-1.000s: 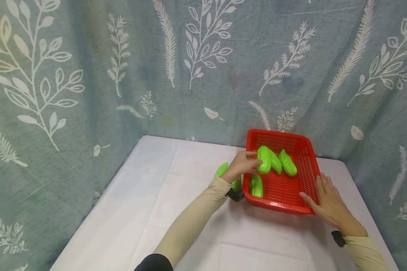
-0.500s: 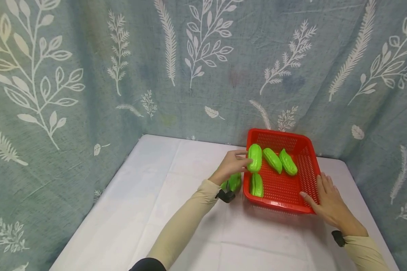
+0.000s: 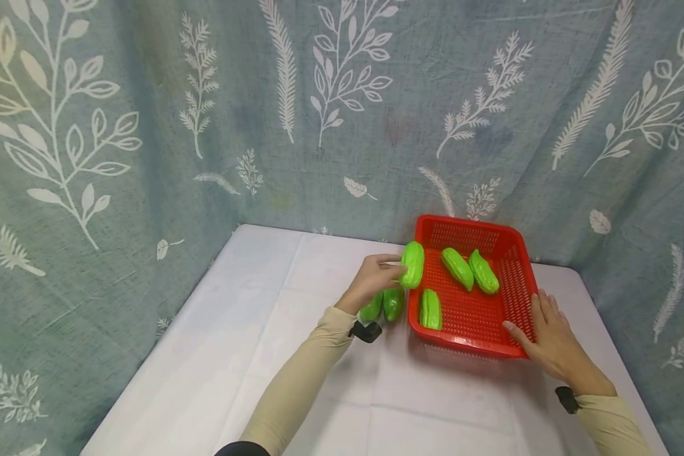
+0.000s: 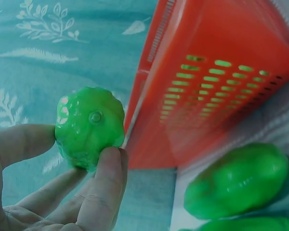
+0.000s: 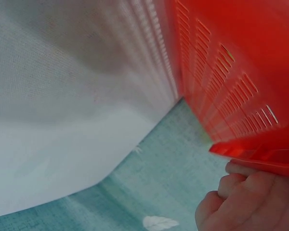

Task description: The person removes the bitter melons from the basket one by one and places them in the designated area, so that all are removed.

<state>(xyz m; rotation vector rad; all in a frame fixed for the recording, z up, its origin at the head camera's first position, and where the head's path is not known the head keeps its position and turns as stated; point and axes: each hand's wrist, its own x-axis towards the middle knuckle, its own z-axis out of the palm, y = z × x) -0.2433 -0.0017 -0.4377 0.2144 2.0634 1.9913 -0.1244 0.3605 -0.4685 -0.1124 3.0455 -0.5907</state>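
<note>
My left hand (image 3: 373, 278) holds a bumpy light-green bitter melon (image 3: 412, 265), gripped between thumb and fingers over the left rim of the red basket (image 3: 467, 345). In the left wrist view that bitter melon (image 4: 90, 126) is seen end-on, with its small round stem mark facing the camera. On the basket's right side, my right hand (image 3: 555, 339) holds the rim, thumb over the inner edge and fingers along the outside. Inside the basket lie a bitter melon (image 3: 430, 309) at the left and two more, one of them a bitter melon (image 3: 483, 272), toward the back.
Left of the basket, below my left hand, two green vegetables (image 3: 393, 304) lie close together on the white-covered table (image 3: 296, 316). A blue-green curtain with white leaf prints (image 3: 342, 158) hangs behind the table and along its sides.
My left hand has moved left with the bitter melon, from above the basket's inside to its left rim. More of the two vegetables on the table now shows. The right hand stays put.
</note>
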